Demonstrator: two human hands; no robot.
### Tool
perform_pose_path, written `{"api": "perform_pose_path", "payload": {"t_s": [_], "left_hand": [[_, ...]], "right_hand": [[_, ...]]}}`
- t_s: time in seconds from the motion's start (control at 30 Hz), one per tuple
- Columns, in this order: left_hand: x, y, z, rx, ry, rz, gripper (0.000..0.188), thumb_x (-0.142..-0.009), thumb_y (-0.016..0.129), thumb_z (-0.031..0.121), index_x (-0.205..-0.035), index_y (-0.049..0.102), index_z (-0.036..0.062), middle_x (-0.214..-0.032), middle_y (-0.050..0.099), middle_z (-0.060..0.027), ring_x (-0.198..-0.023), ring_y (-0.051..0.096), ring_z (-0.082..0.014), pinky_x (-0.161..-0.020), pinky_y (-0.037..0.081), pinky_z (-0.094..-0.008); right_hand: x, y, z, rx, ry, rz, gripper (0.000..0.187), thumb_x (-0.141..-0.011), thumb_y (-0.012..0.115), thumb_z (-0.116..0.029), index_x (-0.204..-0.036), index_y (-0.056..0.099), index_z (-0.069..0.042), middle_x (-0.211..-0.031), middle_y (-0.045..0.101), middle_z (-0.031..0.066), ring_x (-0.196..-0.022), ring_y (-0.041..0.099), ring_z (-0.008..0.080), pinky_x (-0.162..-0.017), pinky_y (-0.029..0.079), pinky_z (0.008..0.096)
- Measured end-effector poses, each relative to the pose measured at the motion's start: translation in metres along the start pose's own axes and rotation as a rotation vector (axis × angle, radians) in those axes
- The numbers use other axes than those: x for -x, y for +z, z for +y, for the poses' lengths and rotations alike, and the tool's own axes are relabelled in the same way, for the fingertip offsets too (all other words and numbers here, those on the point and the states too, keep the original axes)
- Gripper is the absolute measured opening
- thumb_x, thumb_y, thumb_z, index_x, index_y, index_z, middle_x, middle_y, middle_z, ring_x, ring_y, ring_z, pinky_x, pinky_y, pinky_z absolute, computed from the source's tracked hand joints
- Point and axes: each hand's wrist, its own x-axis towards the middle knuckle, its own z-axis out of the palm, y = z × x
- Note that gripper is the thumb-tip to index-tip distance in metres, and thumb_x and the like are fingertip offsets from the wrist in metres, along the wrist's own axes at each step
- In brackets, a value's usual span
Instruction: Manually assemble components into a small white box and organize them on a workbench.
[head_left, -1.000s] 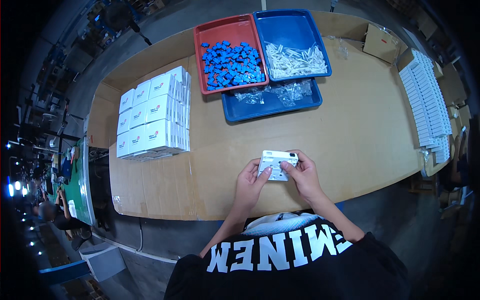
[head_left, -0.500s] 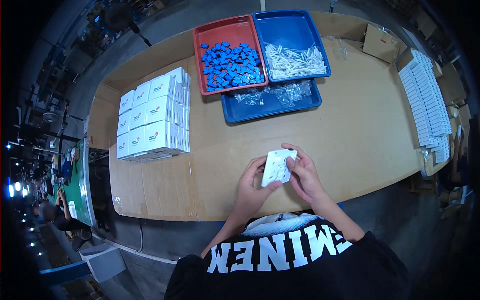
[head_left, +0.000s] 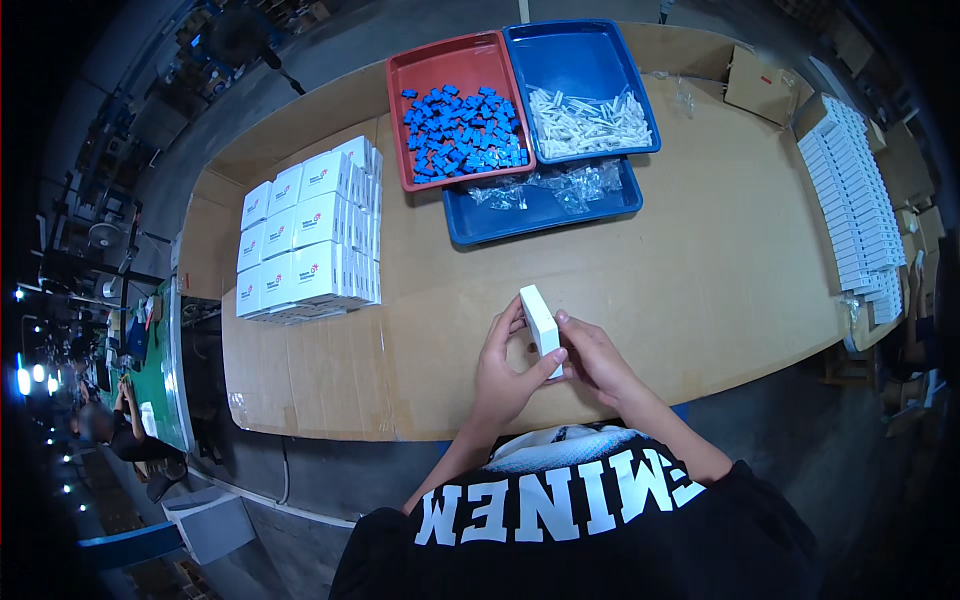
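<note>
A flat white plastic box (head_left: 541,322) stands on edge above the table near my body, its narrow side facing up. My left hand (head_left: 500,375) is closed around its left side, the thumb pressed at the near lower corner. Against the right side are the fingers of my right hand (head_left: 600,366), bent around the box; its palm-side fingertips are partly hidden. Both hands hold the box between them. The box's broad face is turned away from view.
White cartons (head_left: 318,222) are stacked at left. Toward the back, a red tray (head_left: 455,55) holds small blue parts; a blue tray (head_left: 570,60) holds white sticks. Beneath them, another blue tray (head_left: 490,232) contains clear plastic bags. White boxes (head_left: 852,200) line the right edge.
The white box has turned from showing its broad face with holes to standing edge-up. My right thumb has left that face, and the right hand has shifted to the box's side.
</note>
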Motion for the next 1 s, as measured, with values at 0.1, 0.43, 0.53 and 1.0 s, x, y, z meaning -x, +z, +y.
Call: {"api": "perform_pose_path", "payload": {"t_s": [0.1,0.43,0.53,1.0], "left_hand": [[0.001,-0.002,0.006,-0.09,0.007,-0.008,0.09,-0.08,0.087,0.018,-0.153,0.039,-0.0055,-0.141,0.054,-0.0182,-0.134,0.053,-0.0279,-0.112,0.042,-0.0408],[0.006,0.012,0.045,-0.522,0.331,-0.066,0.09,-0.075,0.09,0.026,-0.149,0.046,0.0028,-0.15,0.045,-0.0211,-0.143,0.042,-0.0386,-0.117,0.038,-0.048],[0.025,-0.006,0.038,-0.253,0.279,-0.023,0.055,-0.089,0.076,0.032,-0.128,0.056,-0.0004,-0.123,0.057,-0.0164,-0.116,0.056,-0.0305,-0.103,0.045,-0.0426],[0.072,0.05,0.276,0.659,1.23,-0.466,0.022,-0.107,0.056,0.035,-0.103,0.06,0.0141,-0.071,0.046,0.0055,-0.053,0.034,-0.0082,-0.052,0.028,-0.0283]], "right_hand": [[-0.001,-0.008,-0.009,0.037,0.036,0.001,0.056,-0.108,0.051,-0.047,-0.136,0.056,0.001,-0.112,0.07,0.0118,-0.095,0.072,0.019,-0.08,0.064,0.0359],[0.008,-0.035,-0.016,0.057,-0.253,-0.186,0.062,-0.097,0.061,-0.013,-0.156,0.041,-0.004,-0.145,0.055,0.0117,-0.133,0.052,0.0197,-0.111,0.043,0.0344],[0.004,-0.049,-0.013,-0.035,-0.297,-0.189,0.064,-0.098,0.057,-0.016,-0.159,0.038,-0.006,-0.144,0.056,0.0104,-0.129,0.054,0.0178,-0.107,0.043,0.0326],[0.098,-0.173,-0.019,-0.188,-0.459,0.275,0.054,-0.101,0.062,-0.031,-0.143,0.049,-0.001,-0.127,0.068,0.0175,-0.115,0.069,0.0272,-0.096,0.057,0.0411]]}}
